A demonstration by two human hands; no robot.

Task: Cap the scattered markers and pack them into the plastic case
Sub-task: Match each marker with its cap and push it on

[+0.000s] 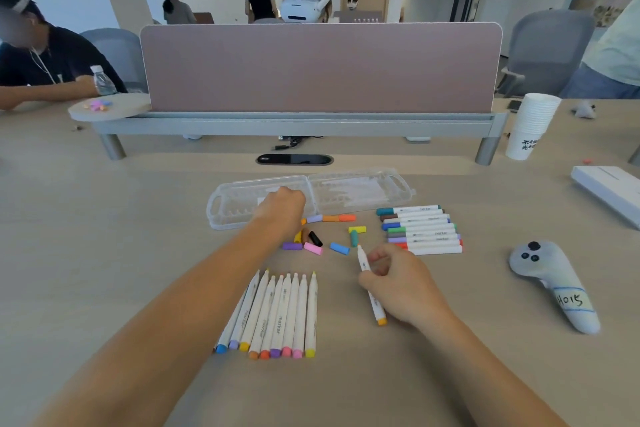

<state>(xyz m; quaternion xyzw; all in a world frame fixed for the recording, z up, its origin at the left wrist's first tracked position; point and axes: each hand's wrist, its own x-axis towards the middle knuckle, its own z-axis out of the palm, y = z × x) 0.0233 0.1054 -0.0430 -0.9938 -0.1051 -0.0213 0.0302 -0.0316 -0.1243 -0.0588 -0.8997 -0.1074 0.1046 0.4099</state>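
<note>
White plastic marker (363,260), orange-ended, uncapped: pinched mid-barrel by the right hand (401,284), just above the desk. Light, stiff and smooth; probably best held near the tip for capping. Left hand (280,208) over loose caps (339,248), beside the open case (360,187); fingers hidden, grip cannot be told.
</note>
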